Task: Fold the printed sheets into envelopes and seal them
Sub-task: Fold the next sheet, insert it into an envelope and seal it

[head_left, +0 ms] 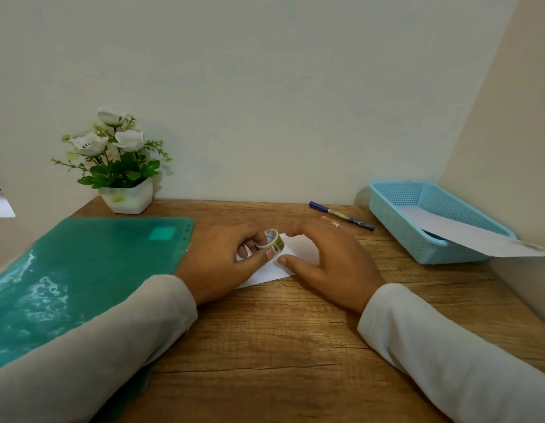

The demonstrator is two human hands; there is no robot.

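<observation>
The table [280,346] under my arms is brown wood with a strong grain, matt, with fine dark cracks along it. On its left lies a green folder [82,270] of thin plastic, glossy enough to throw wavy reflections. The folded sheet [298,248] is plain white paper, smooth and matt. The tape roll [272,239] pinched in my left hand [225,264] has a printed, faintly shiny face. My sleeves [112,346] are pale matt cloth. At the far right, the blue basket [396,227] is perforated plastic holding matt white paper [466,236]. The pen [341,215] looks like smooth plastic, and the white pot [127,199] is glossy.
</observation>
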